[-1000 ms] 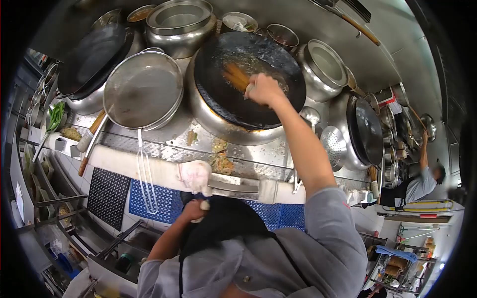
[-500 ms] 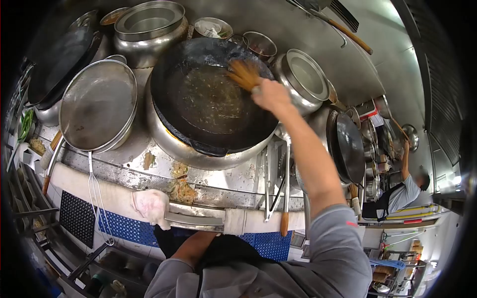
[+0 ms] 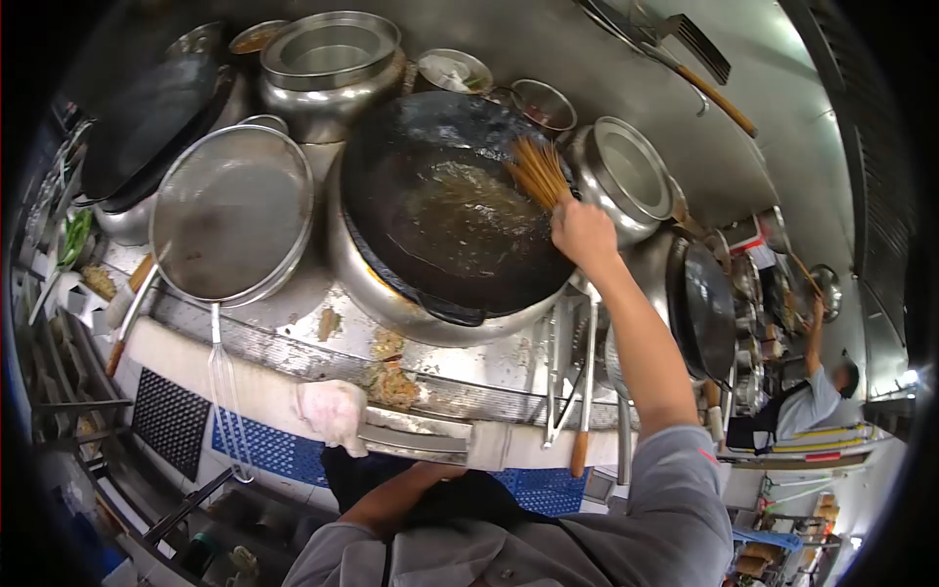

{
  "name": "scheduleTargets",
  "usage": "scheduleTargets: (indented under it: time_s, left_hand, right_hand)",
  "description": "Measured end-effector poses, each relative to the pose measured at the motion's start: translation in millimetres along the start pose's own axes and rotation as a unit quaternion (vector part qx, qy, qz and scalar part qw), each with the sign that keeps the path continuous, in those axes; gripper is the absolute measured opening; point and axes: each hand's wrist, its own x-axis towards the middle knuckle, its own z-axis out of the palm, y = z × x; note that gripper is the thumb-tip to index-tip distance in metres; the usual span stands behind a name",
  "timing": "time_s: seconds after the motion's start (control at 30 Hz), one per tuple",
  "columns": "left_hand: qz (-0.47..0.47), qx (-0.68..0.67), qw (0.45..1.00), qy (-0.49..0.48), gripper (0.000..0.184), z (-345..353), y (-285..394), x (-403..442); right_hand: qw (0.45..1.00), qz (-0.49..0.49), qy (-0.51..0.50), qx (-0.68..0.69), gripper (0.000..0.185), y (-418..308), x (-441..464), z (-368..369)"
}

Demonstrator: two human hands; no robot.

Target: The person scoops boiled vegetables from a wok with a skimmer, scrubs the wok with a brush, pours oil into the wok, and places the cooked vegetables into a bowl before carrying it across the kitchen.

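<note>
My right hand (image 3: pixel 584 232) is closed round the base of a bamboo brush (image 3: pixel 540 173), whose bristles point up and left over the right rim of a large black wok (image 3: pixel 381 137). Brownish liquid lies in the wok's bottom. Low in the view, my left hand (image 3: pixel 442 472) is at the counter's front edge by a metal bar; its fingers are hidden. Left of it a crumpled pale cloth (image 3: pixel 334 411) rests on the edge.
A wide strainer (image 3: pixel 233 213) and a whisk (image 3: pixel 227 411) are left of the wok. Lidless metal pots (image 3: pixel 328 98) stand behind, another (image 3: pixel 631 176) at right. More woks flank both sides. A co-worker (image 3: pixel 812 396) stands far right.
The brush in my right hand has moved from inside the wok to its right rim. My left hand, earlier visible holding something pale, has moved right and is now mostly hidden. The view has shifted.
</note>
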Motion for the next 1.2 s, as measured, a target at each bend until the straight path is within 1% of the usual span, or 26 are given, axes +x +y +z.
scheduleTargets:
  time_s: [0.07,0.1,0.13,0.2,0.23,0.27,0.3,0.37,0.43,0.47,0.5,0.53,0.57,0.6,0.63,0.67,0.7,0.77,0.83,0.87,0.9,0.97,1.03,1.1,1.13,1.2]
  left_hand:
    - [-0.032,-0.059,0.998,0.012,0.038,-7.4,-5.3,-29.7]
    - [-0.001,0.062,0.997,0.047,0.039,-16.0,13.8,-52.8]
    - [0.020,0.184,0.979,0.088,0.039,-25.7,35.9,-77.2]
    - [0.025,0.287,0.952,0.102,0.044,-24.7,8.3,-103.2]
    - [0.031,0.284,0.945,0.158,0.051,-26.5,-25.5,-122.4]
    - [-0.019,0.279,0.943,0.179,0.052,-30.8,-46.2,-146.7]
    - [-0.118,0.248,0.940,0.202,0.060,-38.6,-46.5,-178.6]
    - [-0.233,0.164,0.910,0.302,0.063,-53.1,-44.9,-238.8]
    - [-0.204,0.076,0.886,0.410,0.063,-65.0,-68.0,-294.2]
    - [-0.177,0.023,0.862,0.475,0.049,-65.7,-93.5,-318.2]
    - [-0.179,-0.043,0.844,0.503,0.030,-75.0,-57.9,-346.7]
    - [-0.132,-0.203,0.837,0.492,0.018,-78.9,-78.2,-367.4]
    - [-0.133,-0.265,0.832,0.469,0.015,-89.9,-73.7,-393.9]
    - [-0.142,-0.304,0.790,0.513,0.015,-98.2,-50.1,-415.9]
    - [-0.098,-0.287,0.809,0.504,0.020,-106.9,-85.1,-447.6]
    - [-0.111,-0.306,0.799,0.505,0.030,-118.2,-20.7,-473.0]
    - [-0.111,-0.284,0.755,0.580,0.043,-121.7,-29.7,-497.4]
    - [0.021,-0.377,0.756,0.535,0.070,-147.7,31.6,-526.7]
    - [0.129,-0.407,0.707,0.564,0.071,-168.8,80.2,-523.6]
    - [0.174,-0.432,0.716,0.520,0.073,-185.7,82.0,-519.9]
    - [0.216,-0.456,0.721,0.474,0.074,-200.4,84.8,-514.3]
    - [0.268,-0.461,0.711,0.458,0.072,-213.3,123.8,-473.2]
    - [0.222,-0.423,0.792,0.380,0.068,-228.1,161.2,-431.6]
    - [0.154,-0.431,0.815,0.355,0.069,-226.0,199.3,-368.3]
    - [0.170,-0.451,0.794,0.370,0.059,-219.5,213.4,-321.7]
    - [0.128,-0.460,0.814,0.329,0.049,-212.7,242.7,-248.4]
  right_hand:
    - [0.989,0.037,0.026,0.140,0.031,-38.4,42.3,15.0]
    - [0.968,0.089,0.013,0.235,0.044,-63.7,59.0,16.7]
    - [0.942,0.111,0.022,0.316,0.044,-89.9,69.3,20.2]
    - [0.929,0.083,0.009,0.359,0.044,-139.3,54.5,-2.1]
    - [0.912,0.068,-0.042,0.402,0.043,-153.6,41.8,-12.3]
    - [0.905,0.046,-0.081,0.415,0.042,-157.6,25.1,-26.6]
    - [0.896,0.026,-0.122,0.426,0.042,-158.7,5.2,-35.2]
    - [0.920,-0.039,-0.102,0.376,0.047,-139.1,-28.4,-33.6]
    - [0.940,-0.054,-0.078,0.327,0.048,-125.5,-24.4,-28.3]
    - [0.949,-0.032,-0.068,0.305,0.045,-121.2,-8.7,-21.2]
    - [0.957,-0.005,-0.064,0.284,0.042,-119.7,4.4,-9.9]
    - [0.957,0.047,-0.039,0.285,0.045,-123.2,34.3,6.5]
    - [0.953,0.099,-0.012,0.285,0.047,-129.3,55.0,16.2]
    - [0.939,0.111,-0.030,0.324,0.048,-142.9,50.1,2.5]
    - [0.922,0.124,-0.050,0.363,0.049,-161.1,41.0,-22.2]
    - [0.902,0.144,-0.073,0.400,0.050,-169.8,25.1,-37.1]
    - [0.897,0.125,-0.110,0.410,0.050,-168.8,10.6,-42.3]
    - [0.882,0.084,-0.178,0.429,0.049,-166.1,-19.7,-52.2]
    - [0.905,0.020,-0.187,0.382,0.047,-136.6,-53.8,-59.3]
    - [0.924,-0.023,-0.172,0.342,0.047,-114.8,-69.0,-53.3]
    - [0.927,0.002,-0.223,0.301,0.044,-102.9,-89.5,-85.4]
    - [0.972,-0.041,-0.196,0.121,0.037,-64.2,-100.5,-92.8]
    - [0.987,-0.027,-0.161,0.000,0.034,-34.8,-99.2,-94.8]
    - [0.993,-0.002,-0.112,-0.045,0.035,-15.9,-66.2,-75.1]
    - [0.994,0.010,-0.090,-0.066,0.036,-7.2,-44.5,-58.1]
    - [0.997,0.049,-0.063,0.011,0.038,-14.1,11.9,-16.8]
